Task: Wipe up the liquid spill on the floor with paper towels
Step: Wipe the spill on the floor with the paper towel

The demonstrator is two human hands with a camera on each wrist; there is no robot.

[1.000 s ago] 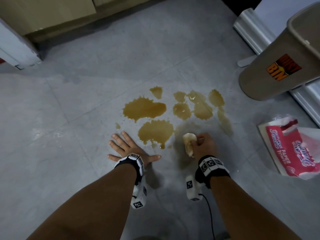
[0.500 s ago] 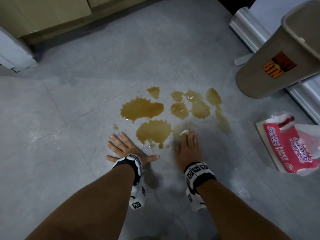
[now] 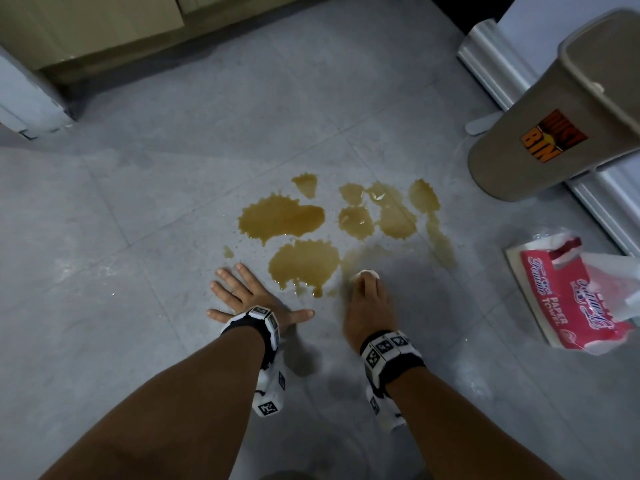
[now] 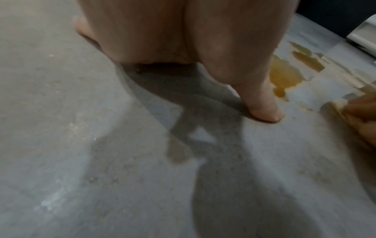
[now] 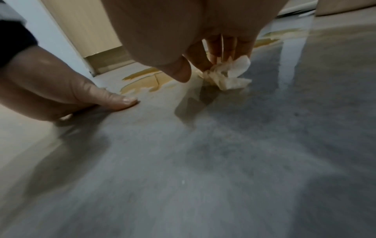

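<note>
Right hand (image 3: pixel 369 306) fingers pinch soggy paper towel wad (image 5: pixel 225 75) mid-frame by the spill (image 3: pixel 304 265); soft, tears easily, grip bunched top; left hand (image 3: pixel 246 292) flat, fingers spread.

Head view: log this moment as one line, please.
left hand: flat on grey tile floor | right hand: presses crumpled white paper towel | brown liquid spill: mostly unwiped

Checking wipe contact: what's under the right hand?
A crumpled white paper towel, pressed by the right hand on the grey tiled floor. Any liquid beneath the wad is hidden.
</note>
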